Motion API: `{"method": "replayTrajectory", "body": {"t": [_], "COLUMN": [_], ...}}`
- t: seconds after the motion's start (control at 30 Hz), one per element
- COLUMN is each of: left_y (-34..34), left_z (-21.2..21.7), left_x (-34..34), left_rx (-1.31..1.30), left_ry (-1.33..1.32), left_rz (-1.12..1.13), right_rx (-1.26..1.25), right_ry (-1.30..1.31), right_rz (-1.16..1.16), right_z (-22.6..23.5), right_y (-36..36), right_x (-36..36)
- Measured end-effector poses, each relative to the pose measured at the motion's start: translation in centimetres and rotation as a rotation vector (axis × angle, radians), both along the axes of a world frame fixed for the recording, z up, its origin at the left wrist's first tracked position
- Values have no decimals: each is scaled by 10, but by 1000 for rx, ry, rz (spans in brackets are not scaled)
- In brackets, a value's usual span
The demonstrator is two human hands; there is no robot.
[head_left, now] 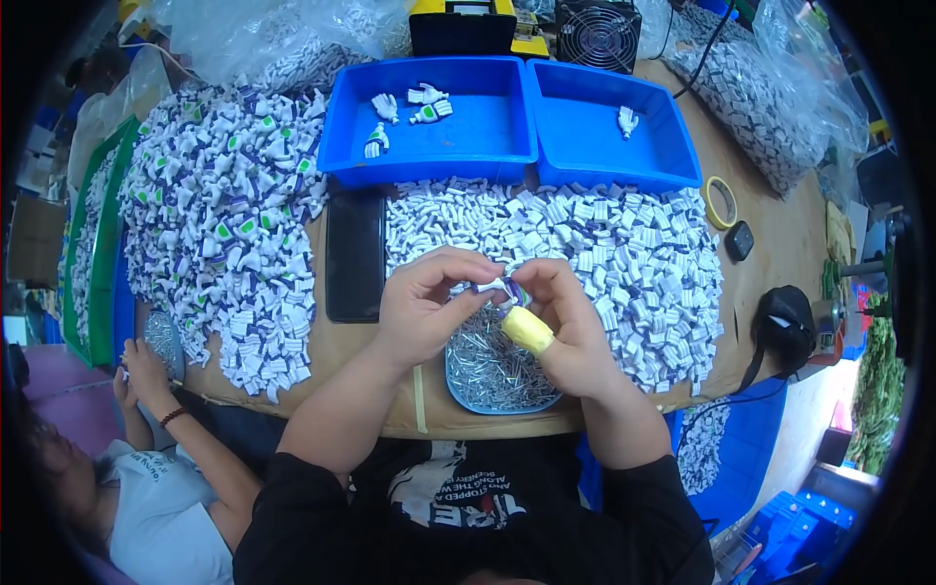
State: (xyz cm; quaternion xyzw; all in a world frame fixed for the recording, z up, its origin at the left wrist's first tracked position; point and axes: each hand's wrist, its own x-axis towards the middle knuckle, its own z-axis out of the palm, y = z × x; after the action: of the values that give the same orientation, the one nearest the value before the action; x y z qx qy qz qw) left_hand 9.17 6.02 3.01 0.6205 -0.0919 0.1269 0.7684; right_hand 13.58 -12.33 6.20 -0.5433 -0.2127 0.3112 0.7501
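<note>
Over the near edge of the table my left hand (426, 300) and my right hand (568, 327) meet, both closed in a pinch. Between their fingertips is a small white and purple plastic toy part (490, 287), mostly hidden by the fingers. Yellow tape (526, 331) wraps my right thumb. Just below the hands stands a blue tray (453, 390) full of small metal screws or pins (497, 366). Behind and to the right spreads a heap of white and purple parts (634, 263).
Two blue bins (434, 164) (624, 174) with a few toy pieces stand at the back. A dark phone or tablet (355, 255) lies left of my hands, beside a larger heap of toy parts (219, 214). A tape roll (721, 203) is at right. A co-worker's hands (146, 375) work at left.
</note>
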Motion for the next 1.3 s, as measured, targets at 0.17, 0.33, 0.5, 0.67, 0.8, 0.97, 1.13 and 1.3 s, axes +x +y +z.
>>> {"method": "replayTrajectory", "body": {"t": [0.17,0.33,0.5,0.67,0.8,0.97,1.13,1.3], "left_y": [-1,4,1,-14,0,1,0,2], "left_z": [2,5,11,10,1,4,5,2], "left_x": [-1,3,3,-2,0,2,-1,-7], "left_rx": [-20,350,491,-236,-100,263,224,139], "left_ry": [7,-224,-393,-168,-6,-61,-43,63], "left_rz": [10,114,84,-15,15,-14,-104,-303], "right_rx": [-44,-68,-125,-248,-256,-329,-223,-229], "right_ry": [-2,32,-15,-346,-409,-501,-323,-531], "right_rz": [21,30,43,-21,16,-6,-116,-13], "right_z": [1,1,6,1,4,6,-5,0], "right_y": [-1,-2,0,-4,-1,-2,-4,-13], "right_x": [1,1,1,5,0,-1,-7,-3]}}
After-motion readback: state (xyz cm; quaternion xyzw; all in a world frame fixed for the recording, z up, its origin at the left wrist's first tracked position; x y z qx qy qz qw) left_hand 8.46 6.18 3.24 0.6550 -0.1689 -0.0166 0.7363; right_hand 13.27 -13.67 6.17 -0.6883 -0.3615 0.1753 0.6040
